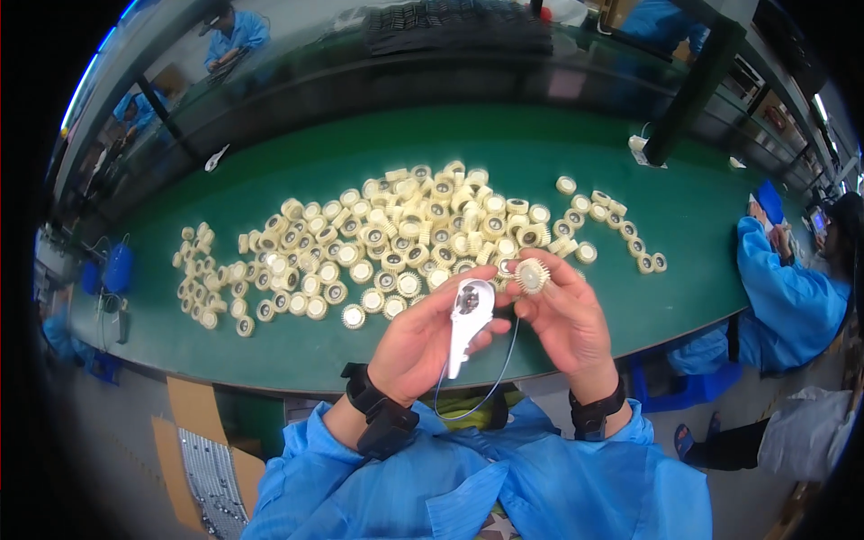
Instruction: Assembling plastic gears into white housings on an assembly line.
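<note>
My left hand [407, 349] is closed round a white teardrop-shaped plastic housing [462, 335], its round, hollow end up and its narrow tail toward me. Dark parts show inside the round end. A thin bluish cable [498, 384] loops below the two hands; where its ends attach is hidden. Between the fingers of my right hand [576, 330] is a cream toothed wheel [532, 276], held close to the housing's round end but apart from it. Just beyond both hands lies a heap of similar toothed wheels [409, 231], some showing dark centres.
The green table [171, 337] curves round in front of me. A curved row of wheels [636, 246] lies at the right. Small white parts [216, 159] sit farther back. A co-worker in blue [792, 297] sits at the right. An open cardboard box [198, 414] stands at lower left.
</note>
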`<action>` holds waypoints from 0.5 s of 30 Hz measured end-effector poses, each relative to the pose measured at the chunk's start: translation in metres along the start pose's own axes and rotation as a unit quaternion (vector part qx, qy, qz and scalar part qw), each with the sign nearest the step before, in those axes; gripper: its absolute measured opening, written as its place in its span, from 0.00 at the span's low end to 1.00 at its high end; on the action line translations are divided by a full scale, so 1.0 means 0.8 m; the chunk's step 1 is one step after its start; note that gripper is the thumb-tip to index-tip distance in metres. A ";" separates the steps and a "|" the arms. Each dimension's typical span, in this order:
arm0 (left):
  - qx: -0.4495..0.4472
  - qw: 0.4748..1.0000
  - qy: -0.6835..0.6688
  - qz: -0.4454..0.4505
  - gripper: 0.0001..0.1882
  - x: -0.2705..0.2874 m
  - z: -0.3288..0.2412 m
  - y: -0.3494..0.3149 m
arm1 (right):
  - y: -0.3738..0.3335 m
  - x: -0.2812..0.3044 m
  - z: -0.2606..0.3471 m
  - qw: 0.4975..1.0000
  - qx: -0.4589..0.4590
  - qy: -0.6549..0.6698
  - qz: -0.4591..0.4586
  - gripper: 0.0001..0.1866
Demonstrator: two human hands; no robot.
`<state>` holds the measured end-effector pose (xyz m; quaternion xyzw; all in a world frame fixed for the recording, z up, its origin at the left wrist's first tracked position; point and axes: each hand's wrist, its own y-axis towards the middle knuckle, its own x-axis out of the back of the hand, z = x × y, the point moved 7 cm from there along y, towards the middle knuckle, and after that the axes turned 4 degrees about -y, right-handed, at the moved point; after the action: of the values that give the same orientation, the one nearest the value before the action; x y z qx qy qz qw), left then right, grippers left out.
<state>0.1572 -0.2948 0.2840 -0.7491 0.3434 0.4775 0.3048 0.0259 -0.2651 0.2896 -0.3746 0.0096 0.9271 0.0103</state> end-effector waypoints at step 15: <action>0.051 0.989 -0.114 0.076 0.28 0.005 0.023 -0.002 | -0.022 -0.025 0.028 0.832 0.156 -0.532 0.028 0.22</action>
<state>0.1508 -0.2806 0.2739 -0.6452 0.3862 0.5633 0.3425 0.0252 -0.2475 0.3189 0.1837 0.1575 0.9692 0.0463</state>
